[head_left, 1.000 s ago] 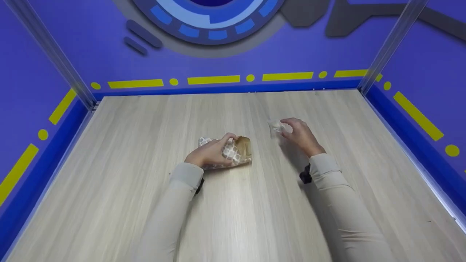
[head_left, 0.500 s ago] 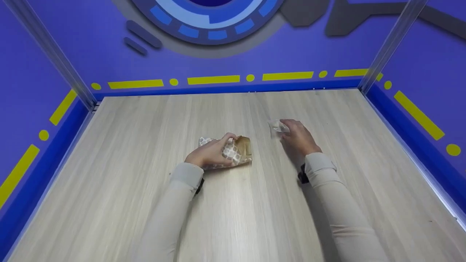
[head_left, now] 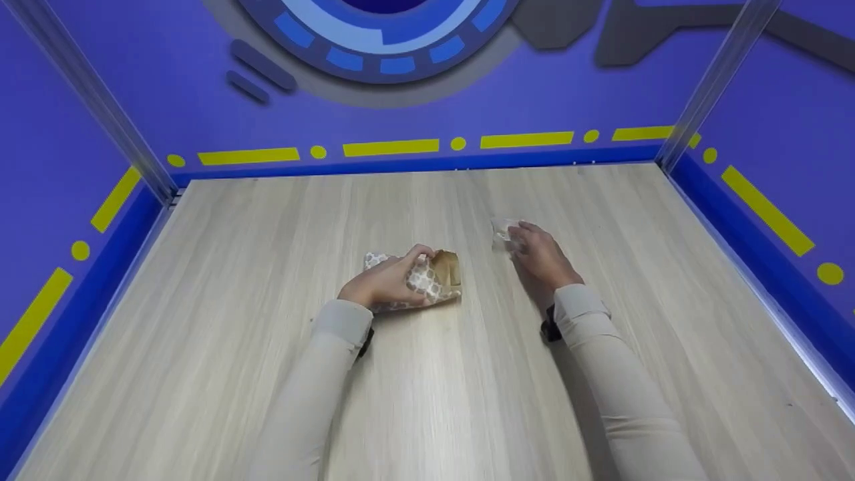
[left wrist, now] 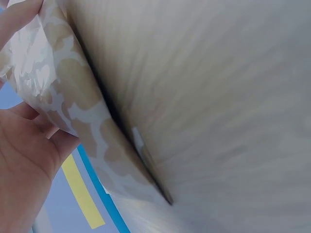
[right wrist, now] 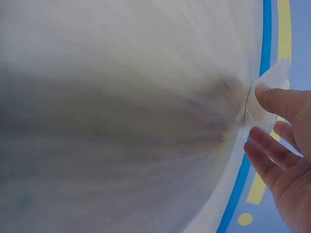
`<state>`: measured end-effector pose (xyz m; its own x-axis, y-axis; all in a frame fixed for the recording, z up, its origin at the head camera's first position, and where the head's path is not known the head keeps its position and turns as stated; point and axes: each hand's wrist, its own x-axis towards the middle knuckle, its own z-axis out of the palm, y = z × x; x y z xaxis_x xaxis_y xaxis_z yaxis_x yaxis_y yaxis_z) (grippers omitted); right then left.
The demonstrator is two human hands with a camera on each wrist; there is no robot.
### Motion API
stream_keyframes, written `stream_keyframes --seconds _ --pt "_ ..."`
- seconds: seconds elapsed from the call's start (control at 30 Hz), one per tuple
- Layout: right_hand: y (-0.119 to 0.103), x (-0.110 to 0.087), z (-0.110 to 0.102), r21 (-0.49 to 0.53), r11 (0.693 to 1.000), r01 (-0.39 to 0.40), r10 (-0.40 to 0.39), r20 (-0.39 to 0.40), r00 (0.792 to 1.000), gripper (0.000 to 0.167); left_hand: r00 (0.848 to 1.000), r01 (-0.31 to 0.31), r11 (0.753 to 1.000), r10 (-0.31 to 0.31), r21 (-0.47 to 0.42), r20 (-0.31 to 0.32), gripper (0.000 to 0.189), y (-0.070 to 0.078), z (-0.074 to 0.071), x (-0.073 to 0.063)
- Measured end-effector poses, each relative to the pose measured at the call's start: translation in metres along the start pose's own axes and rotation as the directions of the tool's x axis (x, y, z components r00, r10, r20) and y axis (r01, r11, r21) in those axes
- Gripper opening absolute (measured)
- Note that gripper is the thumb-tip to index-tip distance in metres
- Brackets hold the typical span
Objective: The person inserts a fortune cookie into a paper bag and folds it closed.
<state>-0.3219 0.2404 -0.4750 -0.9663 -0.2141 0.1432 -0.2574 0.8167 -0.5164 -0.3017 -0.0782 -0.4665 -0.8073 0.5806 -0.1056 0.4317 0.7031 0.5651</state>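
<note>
On the wooden table, my left hand [head_left: 384, 280] grips a small paper bag [head_left: 423, 279] with a grey-brown giraffe-like pattern on white. The bag lies on its side, its open brown mouth facing right. In the left wrist view the patterned bag [left wrist: 80, 87] has a glossy clear patch near the fingers. Farther back and to the right, my right hand [head_left: 542, 257] pinches a small clear plastic packet [head_left: 502, 232]. Up close, thumb and fingers hold the translucent packet [right wrist: 276, 75] near the table surface; its contents are hard to make out.
The pale wood-grain table [head_left: 220, 321] is enclosed by blue-purple panels [head_left: 401, 120] with yellow dashes at the back and both sides. Metal posts [head_left: 715, 87] stand at the back corners. A dark wrist device [head_left: 550, 326] sits under the right cuff.
My right hand and forearm have shifted slightly left and toward me, and the fingers now sit lower on the packet. The left hand and the paper bag have stayed in place.
</note>
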Motion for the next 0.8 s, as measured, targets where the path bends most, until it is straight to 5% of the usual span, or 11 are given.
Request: stream_keyframes --seconds 0.27,0.8 --pt "0.0007 -0.0003 0.0047 0.019 0.999 0.027 -0.025 -0.111 0.994 0.042 1.0 0.017 1.0 -0.017 -0.01 -0.001 0.08 0.0003 0.0003 -0.0003" --pt "-0.0044 0.001 0.0065 0.006 1.0 -0.018 0.019 -0.123 0.992 0.046 1.0 0.029 1.0 -0.029 -0.002 -0.002 0.08 0.0013 0.0001 -0.0005"
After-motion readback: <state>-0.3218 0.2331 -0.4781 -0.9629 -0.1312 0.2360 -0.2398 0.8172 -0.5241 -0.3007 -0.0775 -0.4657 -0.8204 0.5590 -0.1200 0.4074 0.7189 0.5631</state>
